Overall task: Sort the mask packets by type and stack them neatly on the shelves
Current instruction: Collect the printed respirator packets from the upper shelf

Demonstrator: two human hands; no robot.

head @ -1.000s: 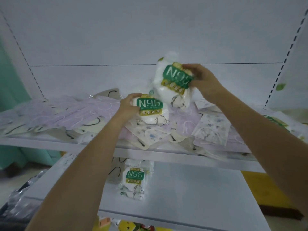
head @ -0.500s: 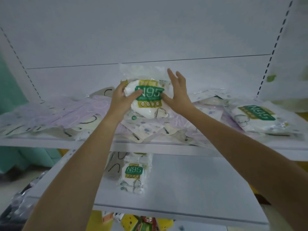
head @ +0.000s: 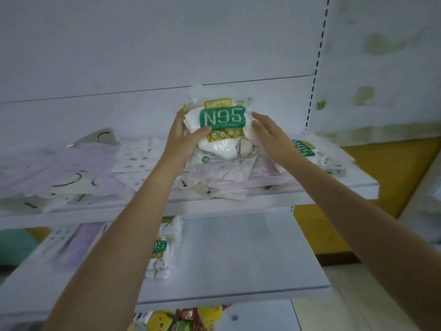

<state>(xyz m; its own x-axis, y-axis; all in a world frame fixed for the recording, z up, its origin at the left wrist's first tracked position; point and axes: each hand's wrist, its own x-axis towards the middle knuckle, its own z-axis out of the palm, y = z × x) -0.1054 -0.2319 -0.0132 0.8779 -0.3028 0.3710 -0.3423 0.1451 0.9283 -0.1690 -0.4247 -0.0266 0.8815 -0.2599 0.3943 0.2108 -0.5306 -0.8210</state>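
Grips N95 mask packet (head: pixel 223 130) at its 9 o'clock with left hand (head: pixel 181 137), thumb clamped across front; touches 3 o'clock edge with right hand (head: pixel 269 132), fingers straight, together.

Lower N95 packet (head: pixel 160 249) half hidden by forearm (head: pixel 133 235), bottom packages (head: pixel 188 318) cropped
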